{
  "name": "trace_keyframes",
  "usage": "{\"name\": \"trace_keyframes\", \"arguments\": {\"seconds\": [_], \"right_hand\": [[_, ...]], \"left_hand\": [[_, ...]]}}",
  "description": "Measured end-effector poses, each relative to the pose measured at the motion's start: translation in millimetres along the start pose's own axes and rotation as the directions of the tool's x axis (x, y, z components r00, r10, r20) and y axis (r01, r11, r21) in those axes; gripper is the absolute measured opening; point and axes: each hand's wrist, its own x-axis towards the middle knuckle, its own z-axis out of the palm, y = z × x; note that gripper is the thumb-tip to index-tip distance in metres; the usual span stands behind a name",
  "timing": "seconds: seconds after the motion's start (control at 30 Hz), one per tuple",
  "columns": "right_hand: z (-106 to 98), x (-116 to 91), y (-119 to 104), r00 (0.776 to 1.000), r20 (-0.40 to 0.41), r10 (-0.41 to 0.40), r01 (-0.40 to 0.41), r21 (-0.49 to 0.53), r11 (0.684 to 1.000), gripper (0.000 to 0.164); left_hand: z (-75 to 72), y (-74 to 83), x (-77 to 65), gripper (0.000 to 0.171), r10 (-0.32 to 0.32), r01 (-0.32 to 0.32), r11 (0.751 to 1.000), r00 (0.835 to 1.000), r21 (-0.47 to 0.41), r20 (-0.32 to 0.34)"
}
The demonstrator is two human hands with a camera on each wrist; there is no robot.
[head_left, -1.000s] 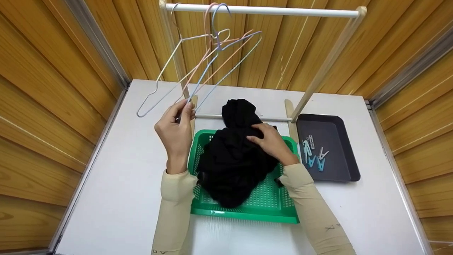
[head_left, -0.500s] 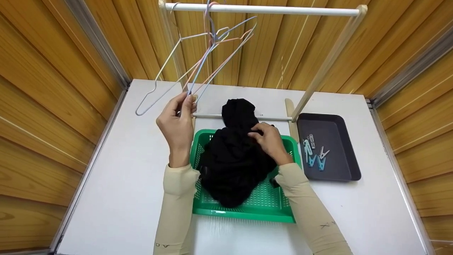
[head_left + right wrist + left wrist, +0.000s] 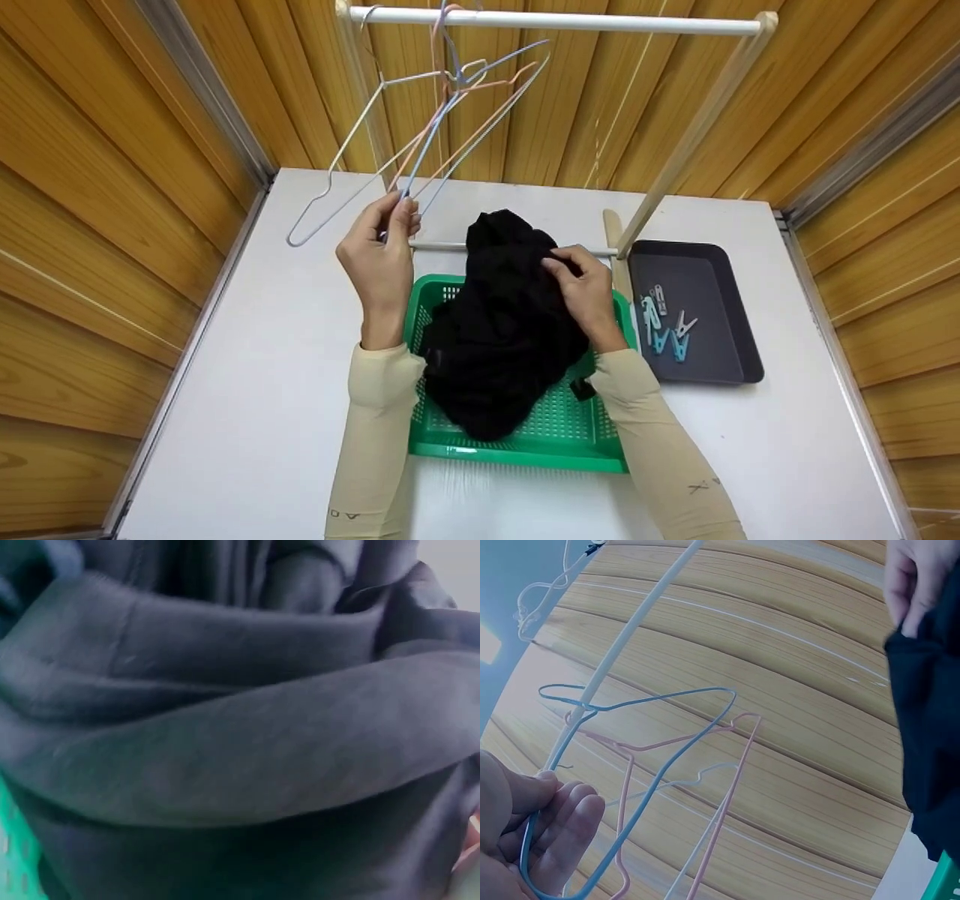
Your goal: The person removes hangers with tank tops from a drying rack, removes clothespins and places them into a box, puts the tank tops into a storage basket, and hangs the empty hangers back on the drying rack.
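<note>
My left hand [image 3: 382,259] pinches the lower corner of a blue wire hanger [image 3: 660,777] between thumb and fingers. The hanger's hook is up at the rack's rod [image 3: 600,21]. A bunched black garment [image 3: 499,337] lies in a green basket [image 3: 517,460] and spills over its far rim. At the garment's upper right, my right hand [image 3: 589,292] pinches a fold of the cloth. The left wrist view also shows the right hand [image 3: 921,577] with cloth raised below its fingers. Dark folds fill the right wrist view and hide most of the right hand.
A pink hanger [image 3: 624,810] and a white hanger [image 3: 355,133] hang from the rod's left part. To the right of the basket, a dark grey tray [image 3: 720,315] holds several clothespins [image 3: 680,346]. Wood-patterned walls [image 3: 97,225] enclose the white table [image 3: 247,360].
My right hand has closed on the garment and shifted up and right, pulling a fold with it. The blue hanger has turned, its hook rising, while the left hand has moved slightly up.
</note>
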Motion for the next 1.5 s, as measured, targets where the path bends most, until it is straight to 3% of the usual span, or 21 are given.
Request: {"name": "trace_keyframes", "arguments": {"seconds": [0.23,0.3,0.4,0.53,0.67,0.83,0.97,1.03,1.13,1.2,1.3,1.4,1.5], "right_hand": [[-10.2,-1.7,-36.6,0.986,-0.031,-0.161,0.164,0.14,0.977,0.009],[-14.2,-3.8,-44.5,0.981,0.013,-0.192,0.188,0.132,0.973,0.01],[-20.5,-10.3,-50.9,0.969,0.143,-0.201,0.19,0.087,0.978,0.009],[-20.8,-21.6,-47.6,0.93,0.339,-0.142,0.168,-0.051,0.984,0.006],[-11.5,-31.0,-36.4,0.877,0.478,-0.05,0.164,-0.198,0.967,0.009],[-5.4,-35.8,-32.4,0.832,0.553,0.04,0.145,-0.286,0.947,0.014],[-12.1,-28.5,-45.6,0.791,0.605,0.095,0.128,-0.315,0.941,0.021],[-15.8,-23.2,-53.9,0.817,0.571,0.081,0.123,-0.31,0.943,0.021],[-16.5,-15.1,-59.7,0.914,0.404,-0.018,0.138,-0.269,0.953,0.018],[-13.1,-9.4,-57.9,0.96,0.264,-0.095,0.162,-0.245,0.956,0.017],[-4.9,-1.3,-49.6,0.972,0.192,-0.138,0.184,-0.251,0.95,0.022],[3.8,2.4,-38.4,0.96,0.27,-0.072,0.154,-0.297,0.942,0.041],[10.6,2.1,-26.9,0.929,0.367,0.055,0.09,-0.367,0.926,0.059]], "left_hand": [[1.2,-0.5,1.3,0.012,0.015,-0.015,1.0,1.0,0.008,-0.003],[1.6,-0.5,1.1,0.012,0.014,-0.014,1.0,1.0,0.009,-0.001],[2.5,-0.4,1.0,0.012,0.009,-0.009,1.0,1.0,0.002,-0.001],[3.7,0.5,0.9,0.012,0.006,-0.006,1.0,1.0,0.012,-0.003],[5.3,0.6,0.1,0.011,0.006,-0.006,0.999,1.0,0.041,-0.006],[7.3,-0.3,-1.7,0.011,0.001,-0.001,0.999,1.0,0.048,0.003],[7.6,-1.2,-2.8,0.011,0.001,-0.002,0.998,1.0,0.06,0.016],[7.9,-1.6,-3.3,0.011,-0.002,0.001,0.998,1.0,0.065,0.021],[8.9,-2.2,-3.6,0.011,-0.004,0.003,0.998,1.0,0.068,0.022],[9.4,-2.4,-3.2,0.011,-0.002,0.0,0.998,1.0,0.071,0.025],[9.3,-2.4,-3.1,0.01,0.002,-0.003,0.997,1.0,0.077,0.024],[9.2,-2.6,-3.8,0.01,-0.001,-0.001,0.996,1.0,0.085,0.025],[9.4,-2.6,-4.7,0.01,-0.007,0.003,0.995,0.999,0.096,0.034]]}}
